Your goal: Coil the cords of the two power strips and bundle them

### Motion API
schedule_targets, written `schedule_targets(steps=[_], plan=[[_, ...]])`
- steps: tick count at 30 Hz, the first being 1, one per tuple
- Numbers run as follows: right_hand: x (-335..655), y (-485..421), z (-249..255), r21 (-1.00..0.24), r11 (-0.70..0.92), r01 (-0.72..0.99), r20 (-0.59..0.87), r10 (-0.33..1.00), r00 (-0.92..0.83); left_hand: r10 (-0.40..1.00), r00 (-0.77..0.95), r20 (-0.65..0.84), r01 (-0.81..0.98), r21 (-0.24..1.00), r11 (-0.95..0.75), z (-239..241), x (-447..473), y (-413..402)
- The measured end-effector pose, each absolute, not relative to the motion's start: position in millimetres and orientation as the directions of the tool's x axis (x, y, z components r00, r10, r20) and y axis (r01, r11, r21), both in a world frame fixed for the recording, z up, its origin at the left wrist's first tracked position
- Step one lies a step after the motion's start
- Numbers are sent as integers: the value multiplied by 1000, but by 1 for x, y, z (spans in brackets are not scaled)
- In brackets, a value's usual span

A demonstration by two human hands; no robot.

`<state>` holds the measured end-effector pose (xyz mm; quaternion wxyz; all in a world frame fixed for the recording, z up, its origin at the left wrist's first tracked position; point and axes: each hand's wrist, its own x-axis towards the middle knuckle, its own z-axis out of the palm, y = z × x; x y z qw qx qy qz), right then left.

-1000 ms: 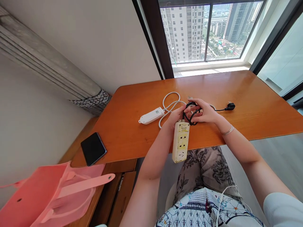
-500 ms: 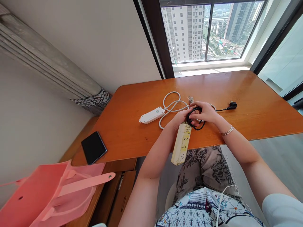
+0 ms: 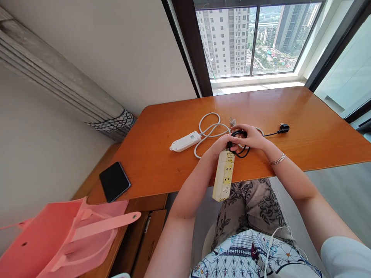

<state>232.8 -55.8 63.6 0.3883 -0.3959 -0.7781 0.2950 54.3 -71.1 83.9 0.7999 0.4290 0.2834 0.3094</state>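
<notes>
A yellowed power strip (image 3: 223, 175) hangs past the table's front edge, its cord end up at my hands. My left hand (image 3: 222, 144) is closed around the black cord where it leaves the strip. Loops of that black cord (image 3: 242, 153) are bunched in my right hand (image 3: 248, 136), whose fingers curl round them. The cord's black plug (image 3: 284, 128) lies on the table to the right. Left of my hands rests a white power strip (image 3: 186, 141) with its white cord (image 3: 209, 114) in loose loops. Its pale plug (image 3: 232, 122) lies just beyond my right hand.
The brown wooden table (image 3: 156, 166) spans the middle, below a window (image 3: 232, 42). A dark tablet or phone (image 3: 115, 181) lies at its left corner. Nearer on the left is an open pink bag (image 3: 52, 231), above wooden drawers (image 3: 153, 239).
The yellowed strip's lower end has swung slightly right, so it hangs more upright. My fingers have drawn closer together on the black cord loops. The white strip stays put.
</notes>
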Motion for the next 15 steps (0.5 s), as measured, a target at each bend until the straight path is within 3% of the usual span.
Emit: schedule_targets(steps=[5,9,15], plan=[[233,-57,59,-618,674,405,591,738,-326,698,682,-219,-242,833,498,81,56,-68],[234,-62,61,-454,734,505,732,631,-259,740,615,-273,-384,716,583,87,52,-62],[231,-65,60,-276,787,551,630,581,-515,824,478,-304,-622,546,561,104,38,-59]])
